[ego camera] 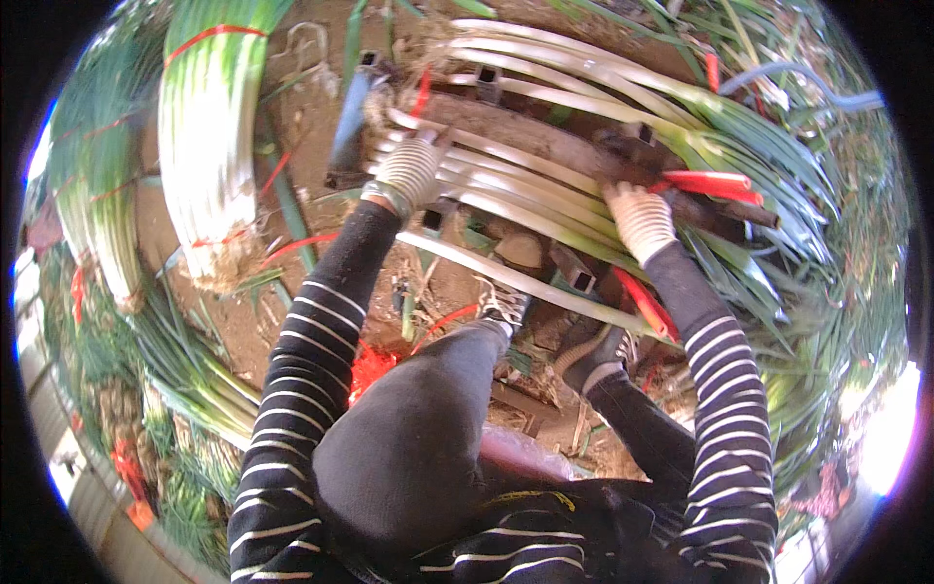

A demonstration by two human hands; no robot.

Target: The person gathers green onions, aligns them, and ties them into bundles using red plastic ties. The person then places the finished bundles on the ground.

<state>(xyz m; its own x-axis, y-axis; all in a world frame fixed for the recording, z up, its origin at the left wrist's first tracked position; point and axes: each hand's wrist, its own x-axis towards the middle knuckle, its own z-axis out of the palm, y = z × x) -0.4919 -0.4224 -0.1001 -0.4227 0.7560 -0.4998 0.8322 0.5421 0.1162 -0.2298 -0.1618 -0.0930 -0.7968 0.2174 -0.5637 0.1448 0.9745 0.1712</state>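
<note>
My left hand (405,171), in a ribbed, pale glove, lies over the white root ends of a row of long green onions (511,179). On the same row, near where the white turns green, rests my right hand (642,219) in a matching glove. Blur hides whether the fingers of either hand close around a stalk. The row lies across a low metal frame (432,217) with square tube ends. A single stalk (525,281) lies apart on the side nearer me. Farther off, beyond a brown bar (503,125), more onions (569,66) lie across the frame.
Red tubes (708,186) stick out on the frame's right side. A tied onion bundle (211,146) lies at left, with more bundles (102,197) beyond. Leaves heap up at right (868,241). Red string (372,372) and my shoes (503,303) are on the dirt floor.
</note>
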